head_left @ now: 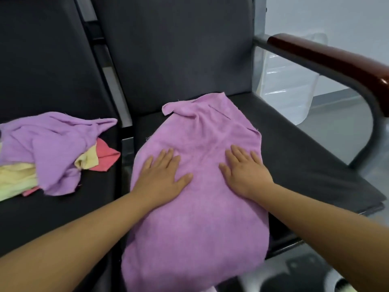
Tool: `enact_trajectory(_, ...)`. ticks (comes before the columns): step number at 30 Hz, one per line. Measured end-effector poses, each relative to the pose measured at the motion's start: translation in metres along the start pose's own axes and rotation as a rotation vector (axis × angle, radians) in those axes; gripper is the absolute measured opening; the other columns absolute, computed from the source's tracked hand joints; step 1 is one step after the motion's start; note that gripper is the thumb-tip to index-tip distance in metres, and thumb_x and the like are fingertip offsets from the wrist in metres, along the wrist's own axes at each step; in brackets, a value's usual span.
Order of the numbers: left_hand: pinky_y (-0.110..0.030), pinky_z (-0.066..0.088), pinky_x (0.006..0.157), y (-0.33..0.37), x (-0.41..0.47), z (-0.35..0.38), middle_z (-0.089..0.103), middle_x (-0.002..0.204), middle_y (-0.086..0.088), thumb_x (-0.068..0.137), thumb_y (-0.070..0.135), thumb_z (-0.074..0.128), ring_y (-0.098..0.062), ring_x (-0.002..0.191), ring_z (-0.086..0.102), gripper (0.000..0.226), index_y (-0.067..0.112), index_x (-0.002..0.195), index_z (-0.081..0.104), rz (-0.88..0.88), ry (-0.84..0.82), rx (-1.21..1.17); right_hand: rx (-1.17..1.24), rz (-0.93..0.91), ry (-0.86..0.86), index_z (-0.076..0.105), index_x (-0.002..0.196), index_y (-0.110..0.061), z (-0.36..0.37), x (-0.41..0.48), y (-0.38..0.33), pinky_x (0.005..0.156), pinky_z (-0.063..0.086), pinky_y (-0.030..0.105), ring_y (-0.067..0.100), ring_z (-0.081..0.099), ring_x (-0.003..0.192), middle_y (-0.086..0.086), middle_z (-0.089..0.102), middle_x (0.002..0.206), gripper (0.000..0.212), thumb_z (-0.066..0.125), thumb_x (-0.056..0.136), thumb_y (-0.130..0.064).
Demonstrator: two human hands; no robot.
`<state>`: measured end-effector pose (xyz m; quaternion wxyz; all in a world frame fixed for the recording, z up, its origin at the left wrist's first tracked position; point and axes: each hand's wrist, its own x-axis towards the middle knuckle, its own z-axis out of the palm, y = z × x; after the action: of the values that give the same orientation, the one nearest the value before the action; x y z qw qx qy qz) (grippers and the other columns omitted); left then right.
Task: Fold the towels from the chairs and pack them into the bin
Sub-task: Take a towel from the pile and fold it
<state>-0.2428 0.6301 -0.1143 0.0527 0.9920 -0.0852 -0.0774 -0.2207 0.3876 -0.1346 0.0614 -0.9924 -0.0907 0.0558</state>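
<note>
While both palms lie flat on it, the large lilac terry-cloth towel [197,197] is spread over the dark padded seat of the right-hand chair [305,148], its near end spilling over the seat's front edge toward the person. Its long axis runs from about 6 o'clock up to 12 o'clock, tipped slightly toward 1, and the far end at 12 o'clock is rumpled, with one corner curled back on itself.

The left hand [163,175] and right hand [245,171] press down side by side across the towel's middle, fingers spread wide and flat, gripping nothing. Neither is clearly nearer the far end; the left sits toward the 9 o'clock edge, the right toward the 3 o'clock edge.

Judging by this, the step in hand is smoothing before a fold, and the fold most likely turns on that long axis: the crumpled far end lies straight ahead of both hands and would need flattening first.

At 9 o'clock, on the neighbouring seat, a loose heap of lilac, pale yellow and coral cloths [48,152] waits unfolded. At 2 o'clock, behind the glossy reddish-brown armrest [328,60], stands a clear plastic container [284,89], possibly the bin.
</note>
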Motion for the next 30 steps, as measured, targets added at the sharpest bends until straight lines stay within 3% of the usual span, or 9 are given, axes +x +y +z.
enact_trajectory(3, -0.034, 0.014, 0.121, 0.016, 0.008, -0.003, 0.028, 0.162, -0.004, 0.101, 0.057, 0.035, -0.018, 0.149, 0.023, 0.065, 0.018, 0.153, 0.031, 0.080, 0.030, -0.193, -0.074, -0.037, 0.009, 0.007, 0.161, -0.021, -0.011, 0.018, 0.033, 0.125, -0.006, 0.040, 0.013, -0.002, 0.154, -0.003, -0.001, 0.168, 0.066, 0.011, 0.104, -0.053)
enact_trajectory(5, -0.038, 0.035, 0.107, 0.018, 0.016, -0.006, 0.055, 0.136, -0.008, 0.100, 0.048, 0.042, -0.028, 0.127, 0.049, 0.049, 0.013, 0.133, 0.052, 0.078, 0.196, -0.317, -0.154, -0.102, 0.021, 0.006, 0.161, -0.022, -0.017, 0.029, 0.050, 0.125, -0.007, 0.040, 0.011, -0.003, 0.154, -0.004, -0.001, 0.168, 0.066, 0.010, 0.104, -0.054)
enact_trajectory(8, -0.046, 0.040, 0.096, 0.005, 0.030, -0.016, 0.052, 0.124, -0.017, 0.090, 0.039, 0.057, -0.038, 0.116, 0.048, 0.047, 0.005, 0.120, 0.052, -0.093, 0.357, -0.195, -0.203, -0.190, 0.030, 0.009, 0.161, -0.023, -0.027, 0.043, 0.062, 0.125, -0.006, 0.043, 0.011, 0.000, 0.154, -0.005, 0.004, 0.168, 0.065, 0.016, 0.104, -0.053)
enact_trajectory(11, -0.048, 0.038, 0.099, -0.014, 0.036, -0.029, 0.042, 0.132, -0.023, 0.082, 0.045, 0.073, -0.041, 0.123, 0.040, 0.070, -0.001, 0.125, 0.043, -0.368, 0.279, -0.154, -0.145, -0.174, 0.060, 0.018, 0.159, -0.019, -0.031, 0.045, 0.059, 0.124, -0.001, 0.047, 0.016, 0.006, 0.154, -0.002, 0.012, 0.168, 0.065, 0.030, 0.104, -0.050)
enact_trajectory(15, -0.044, 0.042, 0.087, -0.041, 0.041, -0.032, 0.050, 0.126, -0.026, 0.077, 0.048, 0.079, -0.044, 0.118, 0.049, 0.078, -0.007, 0.122, 0.044, -0.444, 0.214, -0.313, -0.076, 0.274, 0.399, 0.043, 0.134, -0.003, -0.032, 0.024, 0.039, 0.105, 0.034, 0.046, 0.036, 0.042, 0.126, 0.017, 0.043, 0.138, 0.056, 0.054, 0.094, -0.040)
enact_trajectory(19, -0.033, 0.032, 0.052, -0.048, 0.040, -0.039, 0.056, 0.066, -0.009, 0.081, 0.036, 0.078, -0.031, 0.069, 0.058, 0.042, 0.004, 0.067, 0.055, -0.385, 0.107, -0.331, 0.066, 0.670, 0.073, 0.048, 0.130, -0.006, -0.051, 0.015, 0.036, 0.097, 0.042, 0.045, 0.037, 0.049, 0.122, 0.015, 0.050, 0.131, 0.050, 0.060, 0.093, -0.037)
enact_trajectory(24, -0.030, 0.032, 0.059, -0.045, 0.024, -0.057, 0.052, 0.073, -0.010, 0.086, 0.020, 0.071, -0.023, 0.066, 0.046, 0.030, 0.010, 0.067, 0.051, -0.400, 0.066, -0.688, 0.487, 0.585, 0.029, 0.054, 0.084, -0.004, -0.067, 0.009, 0.037, 0.053, 0.042, 0.028, 0.025, 0.056, 0.070, 0.010, 0.056, 0.083, 0.011, 0.049, 0.091, -0.010)
enact_trajectory(27, -0.032, 0.046, 0.069, -0.052, 0.010, -0.077, 0.062, 0.096, -0.013, 0.095, 0.013, 0.062, -0.022, 0.079, 0.058, 0.009, 0.012, 0.087, 0.059, -0.383, -0.007, -1.346, 1.222, 0.670, 0.075, 0.064, 0.097, 0.001, -0.088, -0.001, 0.043, 0.067, 0.057, 0.034, 0.025, 0.060, 0.072, 0.013, 0.063, 0.085, 0.011, 0.055, 0.095, -0.006)
enact_trajectory(30, -0.030, 0.045, 0.083, -0.053, -0.004, -0.095, 0.063, 0.108, -0.007, 0.096, 0.012, 0.058, -0.019, 0.095, 0.057, 0.021, 0.011, 0.112, 0.072, -0.358, -0.089, -1.680, 1.536, 0.773, -0.164, 0.068, 0.091, -0.004, -0.122, -0.021, 0.044, 0.067, 0.062, 0.032, 0.017, 0.067, 0.070, 0.006, 0.071, 0.076, 0.018, 0.064, 0.097, -0.020)
